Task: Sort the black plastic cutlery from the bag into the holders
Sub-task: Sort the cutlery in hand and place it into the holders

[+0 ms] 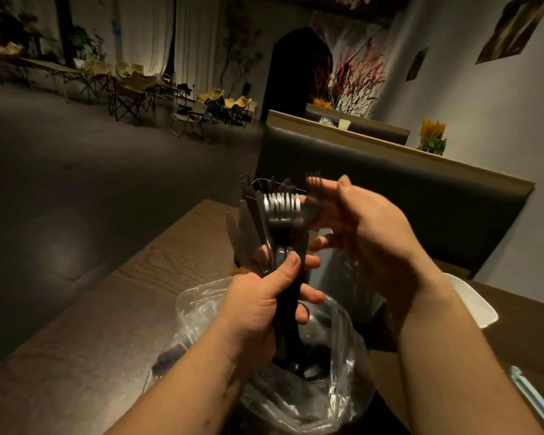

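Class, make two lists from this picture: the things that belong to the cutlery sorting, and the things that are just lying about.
Belongs to the job: cutlery bundle, left hand gripping it, right hand at its fork heads, clear bag.
Just lying about: potted flowers, folding chairs, white cup, wall picture.

A dim restaurant, shown by padded booth bench (390, 189), wooden table (107, 309), flower decor (355, 76).

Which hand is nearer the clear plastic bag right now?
Left. The left hand grips the cutlery bundle just above the bag; the right hand is higher, at the fork heads.
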Demonstrator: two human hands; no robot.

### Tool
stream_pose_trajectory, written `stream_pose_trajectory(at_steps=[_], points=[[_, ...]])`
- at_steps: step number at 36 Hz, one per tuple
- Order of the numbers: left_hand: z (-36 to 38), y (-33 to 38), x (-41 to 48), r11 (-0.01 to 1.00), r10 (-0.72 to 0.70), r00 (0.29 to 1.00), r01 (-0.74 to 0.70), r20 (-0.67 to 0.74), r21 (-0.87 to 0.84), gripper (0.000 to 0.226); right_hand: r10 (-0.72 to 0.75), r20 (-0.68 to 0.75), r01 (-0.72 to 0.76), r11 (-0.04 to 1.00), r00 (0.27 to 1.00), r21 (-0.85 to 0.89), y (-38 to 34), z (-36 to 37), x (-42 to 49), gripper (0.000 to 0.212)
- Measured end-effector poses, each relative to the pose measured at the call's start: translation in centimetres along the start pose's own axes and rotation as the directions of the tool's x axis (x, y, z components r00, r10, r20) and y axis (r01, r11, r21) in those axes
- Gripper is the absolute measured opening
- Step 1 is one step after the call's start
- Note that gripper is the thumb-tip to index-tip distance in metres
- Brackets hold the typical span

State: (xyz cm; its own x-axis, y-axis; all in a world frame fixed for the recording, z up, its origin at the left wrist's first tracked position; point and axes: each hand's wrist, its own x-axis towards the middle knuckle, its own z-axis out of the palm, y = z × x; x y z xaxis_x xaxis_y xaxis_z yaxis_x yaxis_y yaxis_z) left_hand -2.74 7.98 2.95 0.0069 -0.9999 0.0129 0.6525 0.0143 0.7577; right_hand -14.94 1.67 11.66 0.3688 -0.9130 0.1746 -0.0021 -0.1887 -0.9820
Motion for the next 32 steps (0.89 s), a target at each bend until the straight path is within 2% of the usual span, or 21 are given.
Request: stream_pose_trajectory(at_steps=[2,4,8,13,15,17,19,22,25,28,32], points=[[-0.1,-0.1,-0.2,0.998,-0.059,0.997,0.058,0.051,0.03,0.039,-0.04,0.025,0.04,0.999,0.999,-0.007,0.5,-0.7,-0.6,0.026],[-0.2,-0.3,-0.2,0.995,-0.088,0.994,0.083,0.07,0.062,0.033,-0.073,-0.018,0.072,0.997,0.997,-0.023,1.0,-1.3,-0.8,0.025],[-0.1,-0.9,0.1,0.986,-0.062,0.997,0.056,0.035,0.156,0.03,-0.064,-0.099,0.066,0.998,0.993,0.018,1.8,-1.5,-0.9,0.026],[0.0,-1.7,0.6,0.975,-0.056,0.997,0.064,-0.045,0.212,0.043,-0.038,-0.132,0.039,0.999,0.991,0.002,2.6,-1.5,-0.9,0.021],[0.0,-1.9,0.6,0.97,-0.055,0.997,0.068,-0.063,0.234,0.042,-0.016,-0.146,0.021,0.999,0.989,0.029,2.9,-1.3,-0.9,0.023],[-0.2,-2.0,0.7,0.972,-0.076,0.995,0.088,-0.067,0.218,0.04,-0.012,-0.161,0.017,0.999,0.987,0.03,3.3,-1.1,-0.8,0.026],[-0.3,-2.0,0.9,0.98,-0.09,0.994,0.101,-0.069,0.174,0.047,-0.015,-0.172,0.018,1.0,0.985,0.015,3.6,-0.9,-0.7,0.028],[-0.5,-2.1,1.0,0.985,-0.09,0.995,0.096,-0.049,0.141,0.061,-0.003,-0.173,0.008,1.0,0.985,0.026,3.9,-0.6,-0.8,0.029],[-0.6,-2.0,0.9,0.989,-0.101,0.995,0.099,0.018,0.113,0.062,0.012,-0.16,-0.005,0.999,0.987,0.046,3.9,-0.2,-0.9,0.027],[-0.5,-2.0,0.8,0.988,-0.128,0.992,0.125,0.023,0.096,0.071,0.017,-0.162,-0.012,0.999,0.987,0.033,3.9,0.0,-1.0,0.024],[-0.3,-2.2,0.9,0.971,-0.106,0.992,0.118,-0.067,0.21,0.068,0.0,-0.152,0.001,1.0,0.988,0.009,3.8,-0.1,-1.1,0.021]])
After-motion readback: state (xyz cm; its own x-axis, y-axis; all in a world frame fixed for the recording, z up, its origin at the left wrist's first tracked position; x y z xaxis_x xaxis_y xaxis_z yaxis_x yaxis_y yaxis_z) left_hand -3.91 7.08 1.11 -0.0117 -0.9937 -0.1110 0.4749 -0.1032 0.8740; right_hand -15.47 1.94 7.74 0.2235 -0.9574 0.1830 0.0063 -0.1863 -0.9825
